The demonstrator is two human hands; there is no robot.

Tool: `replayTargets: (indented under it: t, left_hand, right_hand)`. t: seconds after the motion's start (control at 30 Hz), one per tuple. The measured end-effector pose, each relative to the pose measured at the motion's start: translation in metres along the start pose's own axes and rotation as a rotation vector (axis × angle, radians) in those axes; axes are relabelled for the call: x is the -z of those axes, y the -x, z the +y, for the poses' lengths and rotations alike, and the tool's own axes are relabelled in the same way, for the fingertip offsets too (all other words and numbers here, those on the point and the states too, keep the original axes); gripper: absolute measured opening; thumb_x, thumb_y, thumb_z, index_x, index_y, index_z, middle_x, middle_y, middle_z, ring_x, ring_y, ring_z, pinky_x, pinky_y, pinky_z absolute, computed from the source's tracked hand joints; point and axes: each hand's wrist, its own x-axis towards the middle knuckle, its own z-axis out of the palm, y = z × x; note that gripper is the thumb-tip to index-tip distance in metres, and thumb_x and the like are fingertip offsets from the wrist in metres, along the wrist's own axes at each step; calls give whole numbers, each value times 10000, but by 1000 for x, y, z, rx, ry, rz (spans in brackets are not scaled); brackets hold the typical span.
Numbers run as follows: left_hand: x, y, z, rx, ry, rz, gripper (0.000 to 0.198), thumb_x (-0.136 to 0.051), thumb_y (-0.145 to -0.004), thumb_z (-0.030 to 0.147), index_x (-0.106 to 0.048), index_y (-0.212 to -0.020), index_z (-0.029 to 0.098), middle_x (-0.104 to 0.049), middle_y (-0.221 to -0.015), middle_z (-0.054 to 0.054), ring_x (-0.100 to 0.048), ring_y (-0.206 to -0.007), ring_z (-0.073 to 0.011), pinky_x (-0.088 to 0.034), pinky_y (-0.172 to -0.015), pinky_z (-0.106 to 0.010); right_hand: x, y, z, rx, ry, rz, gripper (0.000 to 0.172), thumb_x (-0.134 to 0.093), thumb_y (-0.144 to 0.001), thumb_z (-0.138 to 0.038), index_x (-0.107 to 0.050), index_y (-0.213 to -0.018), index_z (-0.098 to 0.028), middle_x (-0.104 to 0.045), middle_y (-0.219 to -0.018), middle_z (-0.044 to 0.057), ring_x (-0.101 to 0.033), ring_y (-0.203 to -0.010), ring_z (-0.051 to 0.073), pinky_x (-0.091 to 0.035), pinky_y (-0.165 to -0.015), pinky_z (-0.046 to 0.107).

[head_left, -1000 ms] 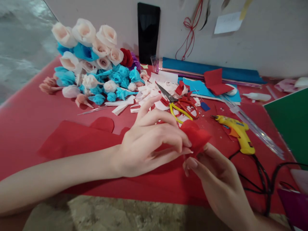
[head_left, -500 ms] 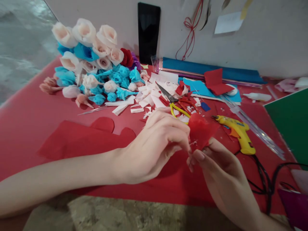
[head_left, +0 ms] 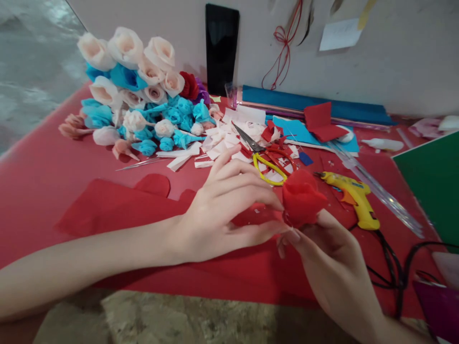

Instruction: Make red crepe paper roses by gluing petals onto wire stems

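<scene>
A small red paper flower (head_left: 302,197) is held up between both hands above the red table cover (head_left: 43,177). My left hand (head_left: 225,210) pinches the flower's left side with thumb and forefinger, the other fingers fanned out. My right hand (head_left: 330,267) grips its base from below, fingers curled round it. Flat red paper sheets (head_left: 118,205) with rounded petal cuts lie under my left forearm.
A heap of pink, white and blue paper roses (head_left: 136,95) fills the back left. Paper scraps (head_left: 225,138) and scissors (head_left: 265,155) lie behind the hands. A yellow glue gun (head_left: 355,198) with black cable (head_left: 394,272) lies right, beside a green sheet (head_left: 433,181). A black panel (head_left: 221,48) leans on the wall.
The red paper has been turned and gathered into a rounder bud shape. My left fingers closed on it, then spread again while the pinch stayed. Both hands stayed near the same spot.
</scene>
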Motion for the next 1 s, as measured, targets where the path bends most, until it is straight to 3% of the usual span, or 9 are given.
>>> replayTargets:
  t: [0.43,0.77,1.0]
  left_hand:
    - [1,-1,1,-56,-109,17,51,-635,-727,212,-590,-722,189,-648,-656,37,-589,-706,-121,-351,-1013,-496]
    - [1,-2,0,-72,-72,34,62,-612,-703,167,-563,-684,201,-647,-658,37,-599,-697,-130,-438,-938,-474]
    - [2,-2,2,-43,-63,34,66,-595,-724,178,-552,-702,224,-645,-670,55,-603,-684,-117,-373,-996,-504]
  right_hand:
    - [0,-1,2,25,24,30,121,-593,-787,-160,-586,-866,-252,-530,-784,-35,-479,-650,60,-427,-596,182]
    - [1,1,0,-80,-39,2,100,-573,-806,-184,-581,-886,-244,-526,-732,-30,-446,-619,71,-413,-554,183]
    - [2,3,2,-94,-60,7,93,-569,-812,-190,-584,-889,-241,-537,-712,-30,-451,-592,68,-413,-566,183]
